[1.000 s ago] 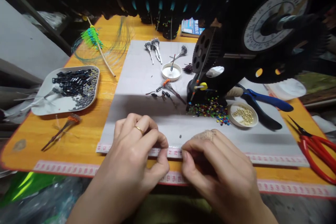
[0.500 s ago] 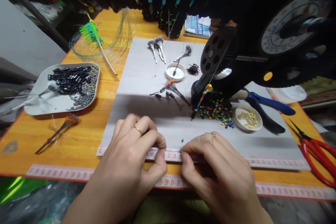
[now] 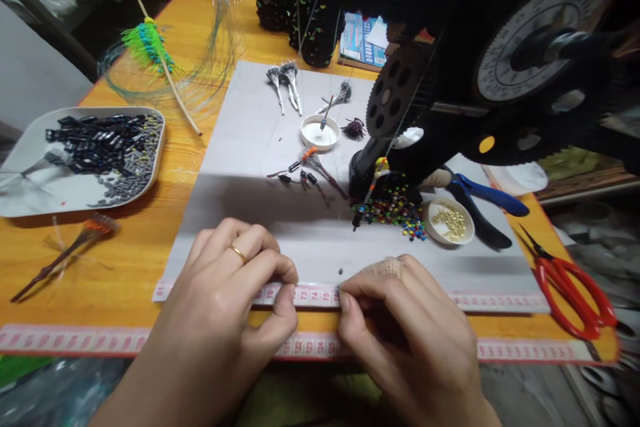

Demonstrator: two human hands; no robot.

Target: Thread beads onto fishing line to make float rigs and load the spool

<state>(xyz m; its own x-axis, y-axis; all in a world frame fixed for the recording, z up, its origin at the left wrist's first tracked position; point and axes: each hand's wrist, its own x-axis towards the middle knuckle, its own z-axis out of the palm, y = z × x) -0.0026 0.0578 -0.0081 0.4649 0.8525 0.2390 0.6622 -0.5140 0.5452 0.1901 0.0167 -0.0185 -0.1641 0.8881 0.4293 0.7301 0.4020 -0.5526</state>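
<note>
My left hand (image 3: 235,300), with a ring on one finger, is closed in a pinch over the pink measuring tape (image 3: 315,296) along the front edge of the white board (image 3: 210,213). Whatever lies between its thumb and forefinger is too small to make out. To its right, my right hand (image 3: 410,320) also pinches, its fingertips just above the same tape; what they hold is hidden. A tiny dark bead (image 3: 341,271) lies on the board near the right fingertips. A second tape (image 3: 320,345) runs along the table's front edge below both hands.
Black machine (image 3: 430,107) with toothed wheels overhangs the board. Left: tray (image 3: 30,200) of dark pieces and grey beads. Right: bowl (image 3: 470,233) of gold beads, blue-handled pliers (image 3: 493,197), red scissors (image 3: 575,293). Colored beads (image 3: 395,210) lie by the machine's foot.
The camera view has shifted, so the board and tools appear further left. Both hands keep their pinched shapes, and my right hand sits slightly farther from the left one.
</note>
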